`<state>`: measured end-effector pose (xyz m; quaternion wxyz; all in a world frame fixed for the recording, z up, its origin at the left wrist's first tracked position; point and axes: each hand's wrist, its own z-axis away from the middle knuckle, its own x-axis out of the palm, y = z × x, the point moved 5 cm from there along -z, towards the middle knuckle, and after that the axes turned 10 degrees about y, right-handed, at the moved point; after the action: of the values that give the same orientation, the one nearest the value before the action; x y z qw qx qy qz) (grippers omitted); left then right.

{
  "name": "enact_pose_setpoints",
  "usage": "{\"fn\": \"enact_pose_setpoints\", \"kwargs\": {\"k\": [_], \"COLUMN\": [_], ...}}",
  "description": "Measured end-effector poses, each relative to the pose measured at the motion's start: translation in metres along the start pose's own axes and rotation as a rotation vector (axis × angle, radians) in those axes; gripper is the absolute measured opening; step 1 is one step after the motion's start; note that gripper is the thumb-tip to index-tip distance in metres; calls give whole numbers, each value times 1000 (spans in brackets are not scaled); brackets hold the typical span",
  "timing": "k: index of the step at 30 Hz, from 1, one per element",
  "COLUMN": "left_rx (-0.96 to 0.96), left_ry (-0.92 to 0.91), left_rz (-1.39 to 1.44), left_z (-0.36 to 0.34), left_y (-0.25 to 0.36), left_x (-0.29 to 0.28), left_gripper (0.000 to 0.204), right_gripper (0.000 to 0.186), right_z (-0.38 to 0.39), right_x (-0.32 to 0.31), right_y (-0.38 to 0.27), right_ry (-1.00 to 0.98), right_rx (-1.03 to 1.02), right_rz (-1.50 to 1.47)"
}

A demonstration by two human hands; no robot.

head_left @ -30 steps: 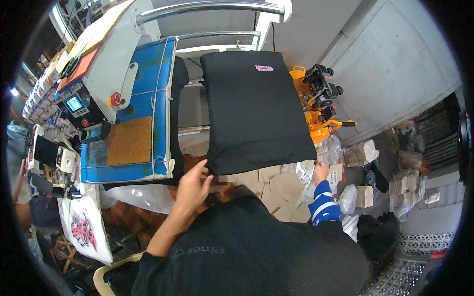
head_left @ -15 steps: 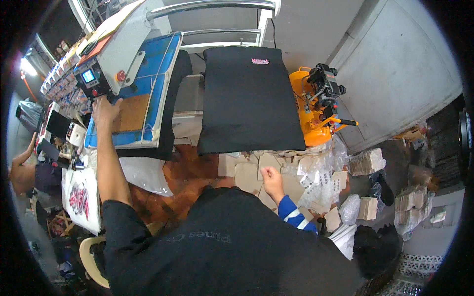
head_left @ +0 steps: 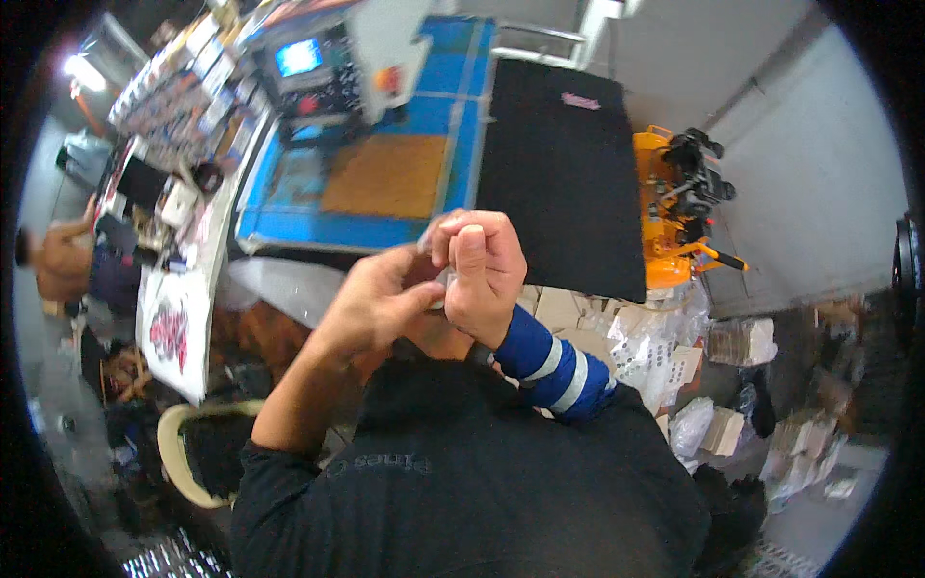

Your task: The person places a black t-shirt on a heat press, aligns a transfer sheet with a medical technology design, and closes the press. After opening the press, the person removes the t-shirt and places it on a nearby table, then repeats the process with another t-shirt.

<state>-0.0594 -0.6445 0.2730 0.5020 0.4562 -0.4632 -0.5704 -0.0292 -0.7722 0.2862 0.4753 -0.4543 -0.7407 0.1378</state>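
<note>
My two hands meet in front of my chest. My right hand (head_left: 489, 275) is closed, thumb pressed over curled fingers, and whatever it grips is hidden. My left hand (head_left: 376, 301) curves in from the left, fingertips and thumb at the right fist. A tiny pale bit shows between the hands, too small to name. Beyond them lies a heat press bed with a blue cover (head_left: 376, 231) and a brown rectangular pad (head_left: 390, 178). Right of it, a black fabric piece (head_left: 564, 183) with a small pink print lies flat. A blue sleeve with pale bands (head_left: 544, 361) covers my right forearm.
The press control box (head_left: 313, 82) with a lit screen overhangs the bed's left. An orange air compressor (head_left: 665, 255) stands right. Cardboard pieces and clear plastic (head_left: 646, 352) litter the floor. A person (head_left: 67, 265) is at far left, beyond a printed white cloth (head_left: 178, 332).
My left hand has left the press control box and come to my right hand, which has risen slightly toward the left. The view has shifted left, nearer the press.
</note>
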Motion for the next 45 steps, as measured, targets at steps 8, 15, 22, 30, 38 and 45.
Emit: {"fn": "enact_pose_setpoints", "kwargs": {"k": [8, 15, 22, 30, 38, 45], "left_rx": [-322, -531, -783, -344, -637, -696], "left_ry": [457, 1276, 1065, 1690, 1113, 1166], "left_rz": [-11, 296, 188, -686, -1063, -967], "left_z": [55, 45, -2, -88, -116, -103], "left_y": [-181, -427, -545, -550, -765, -744], "left_x": [-205, -467, -496, -662, -706, -739], "left_gripper": [18, 23, 19, 20, 33, 36], "right_gripper": [68, 72, 81, 77, 74, 71], "right_z": [-83, -151, -184, -209, -191, -174], "right_x": [43, 2, -116, -149, -128, -144], "right_y": [53, 60, 13, 3, 63, 104], "right_ry": [-96, 172, 560, 616, 616, 669], "right_rx": [-514, -711, -395, -229, -145, -100], "right_rz": [1177, 1362, 1415, 1454, 1689, 1770]}}
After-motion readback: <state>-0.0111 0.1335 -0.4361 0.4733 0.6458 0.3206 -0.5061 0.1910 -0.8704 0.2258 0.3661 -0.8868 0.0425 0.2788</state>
